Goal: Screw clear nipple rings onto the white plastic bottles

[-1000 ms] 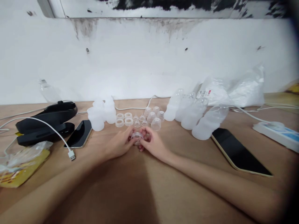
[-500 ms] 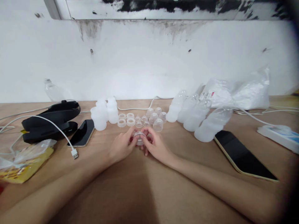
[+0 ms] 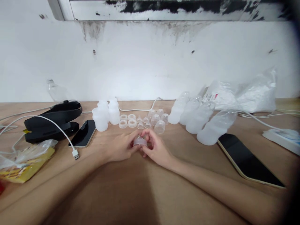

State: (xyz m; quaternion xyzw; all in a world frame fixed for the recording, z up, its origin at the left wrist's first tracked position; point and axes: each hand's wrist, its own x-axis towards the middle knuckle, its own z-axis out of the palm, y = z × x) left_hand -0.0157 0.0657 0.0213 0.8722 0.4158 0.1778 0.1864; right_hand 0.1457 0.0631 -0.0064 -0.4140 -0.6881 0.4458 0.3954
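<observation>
With the left grip and the right grip, pinching a clear plastic ring near the middle of the table. Just this side of four other rings, little teats and clear caps; farther out, between white bottles on the left and capped bottles on the right.

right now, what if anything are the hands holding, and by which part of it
A translucent ring, held at its opposite sides by the left hand and right hand.
</observation>
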